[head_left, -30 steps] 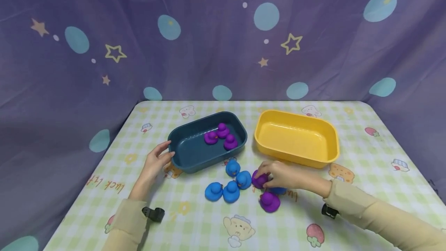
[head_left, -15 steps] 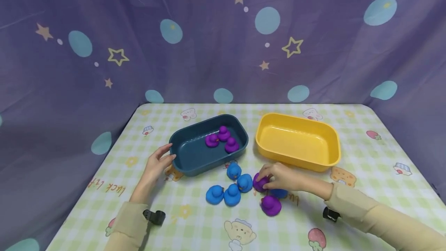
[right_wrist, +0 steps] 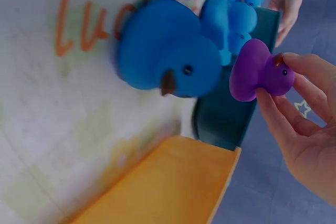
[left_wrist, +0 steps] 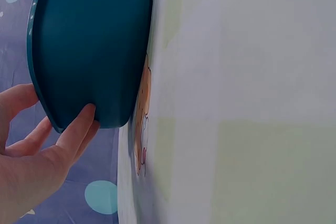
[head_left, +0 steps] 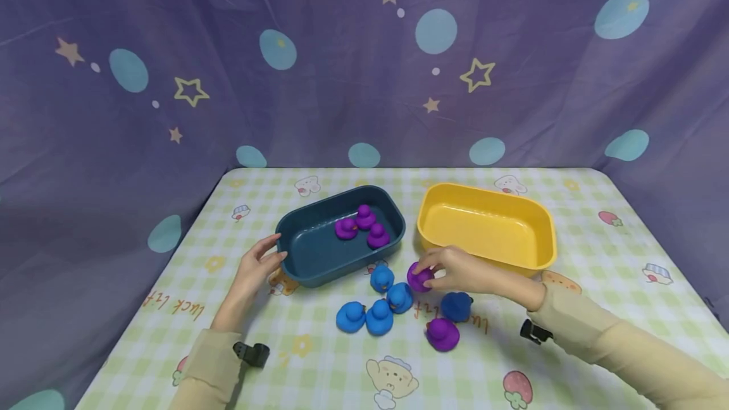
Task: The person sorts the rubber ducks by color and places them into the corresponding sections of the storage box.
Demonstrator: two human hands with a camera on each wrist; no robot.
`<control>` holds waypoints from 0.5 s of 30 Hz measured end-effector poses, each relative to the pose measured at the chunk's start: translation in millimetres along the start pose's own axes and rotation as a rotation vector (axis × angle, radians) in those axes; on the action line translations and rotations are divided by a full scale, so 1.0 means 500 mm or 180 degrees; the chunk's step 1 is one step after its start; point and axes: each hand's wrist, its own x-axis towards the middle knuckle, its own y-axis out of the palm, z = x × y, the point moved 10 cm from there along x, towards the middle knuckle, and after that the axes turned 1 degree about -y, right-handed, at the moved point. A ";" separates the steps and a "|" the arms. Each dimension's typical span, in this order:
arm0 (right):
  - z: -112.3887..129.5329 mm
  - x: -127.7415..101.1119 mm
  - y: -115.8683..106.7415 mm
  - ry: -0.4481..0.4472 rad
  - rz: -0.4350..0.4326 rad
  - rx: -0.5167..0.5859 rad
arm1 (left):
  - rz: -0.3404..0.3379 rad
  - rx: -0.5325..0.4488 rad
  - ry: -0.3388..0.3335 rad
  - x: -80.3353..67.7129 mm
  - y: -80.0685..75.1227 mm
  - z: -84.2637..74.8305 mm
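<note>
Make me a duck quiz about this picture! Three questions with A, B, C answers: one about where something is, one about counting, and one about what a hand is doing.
1. Where are the three purple ducks that sit together?
A. in the yellow tub
B. in the dark blue tub
C. on the floor

2. How many blue ducks are on the table?
A. five
B. two
C. nine

3. What is the right hand doing?
A. lying flat on the cloth
B. pinching a purple duck
C. lifting the yellow tub

Answers:
1. B, they sit inside the dark blue tub, while the yellow tub holds nothing.
2. A, four light blue ducks cluster together and a darker blue duck sits near the right hand.
3. B, the fingertips hold a purple duck by its head, as the right wrist view shows.
</note>
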 end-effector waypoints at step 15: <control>0.024 0.042 -0.051 -0.0117 -0.0249 0.0170 | 0.0038 0.0090 -0.0038 -0.004 0.001 -0.007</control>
